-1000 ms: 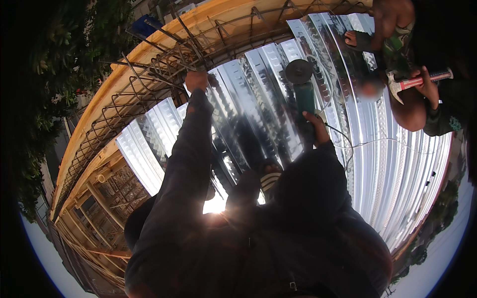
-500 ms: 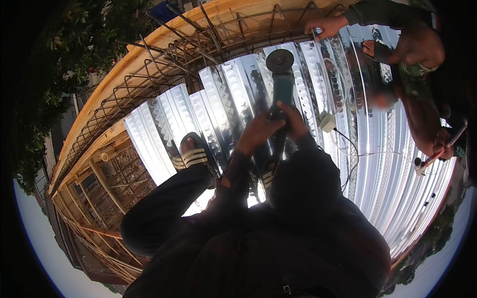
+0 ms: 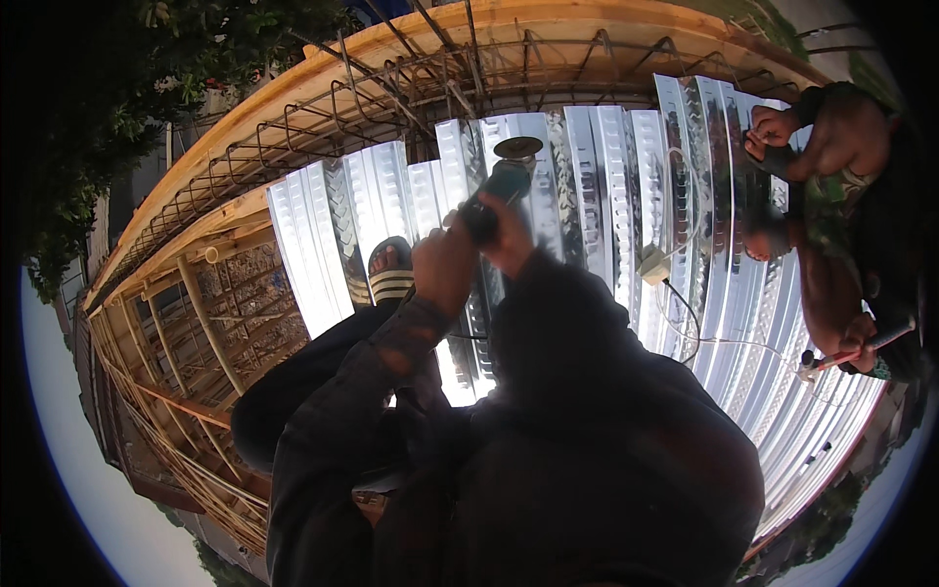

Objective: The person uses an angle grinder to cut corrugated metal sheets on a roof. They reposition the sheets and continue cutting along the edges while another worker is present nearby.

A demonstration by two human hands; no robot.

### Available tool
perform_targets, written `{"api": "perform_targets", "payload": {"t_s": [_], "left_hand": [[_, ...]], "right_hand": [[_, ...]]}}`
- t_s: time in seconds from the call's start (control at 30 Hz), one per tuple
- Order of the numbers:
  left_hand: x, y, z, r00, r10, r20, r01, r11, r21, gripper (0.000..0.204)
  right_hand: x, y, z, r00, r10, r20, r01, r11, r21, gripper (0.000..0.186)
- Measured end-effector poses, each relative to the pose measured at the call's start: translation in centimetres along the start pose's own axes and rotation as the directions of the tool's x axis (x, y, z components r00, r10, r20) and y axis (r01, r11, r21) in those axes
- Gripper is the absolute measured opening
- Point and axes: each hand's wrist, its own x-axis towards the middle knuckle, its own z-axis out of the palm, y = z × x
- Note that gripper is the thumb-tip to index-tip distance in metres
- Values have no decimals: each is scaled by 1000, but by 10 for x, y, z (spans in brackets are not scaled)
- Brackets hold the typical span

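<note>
An angle grinder (image 3: 499, 188) with a teal body is in both my hands, above the ribbed metal sheets. Its round dark cutting disc (image 3: 518, 148) points away from me, close over the far part of the sheets (image 3: 611, 186). My left hand (image 3: 445, 262) is closed round the rear of the grinder. Farther forward, my right hand (image 3: 509, 233) wraps its body from the right side. Some of the grip is hidden behind the hands. My sandalled foot (image 3: 389, 259) rests on the sheets left of the tool.
At right a co-worker (image 3: 846, 176) crouches, one hand on a hammer (image 3: 846, 360) with a red handle. A pale socket box (image 3: 653, 264) with cables lies on the sheets. Beyond the sheets' far ends run rebar stirrups (image 3: 391, 88) and a wooden formwork board (image 3: 587, 29). Open timber framing (image 3: 201, 323) drops away at left.
The grinder has swung left and tilted, so its disc shows flatter. Both my hands have moved left with it. The co-worker's far hand has drawn back from the sheets' far edge.
</note>
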Motion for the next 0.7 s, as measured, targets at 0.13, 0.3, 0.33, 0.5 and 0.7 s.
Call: {"api": "perform_targets", "payload": {"t_s": [0.13,0.3,0.33,0.5,0.7], "left_hand": [[10,-40,-35,979,195,60,-196,980,24,22],[22,-59,-46,953,303,15,-300,949,-91,15],[23,-62,-45,962,273,15,-269,956,-114,16],[32,-79,-47,956,294,20,-291,952,-92,18],[39,-91,-32,963,264,51,-259,961,-92,17]], "right_hand": [[25,29,0,1000,-10,-28,11,999,42,31],[33,28,10,999,43,9,-44,996,72,33],[34,28,13,999,51,12,-52,997,63,35],[49,28,27,998,52,-33,-50,998,35,36],[55,30,31,995,35,-96,-34,999,8,35]]}}
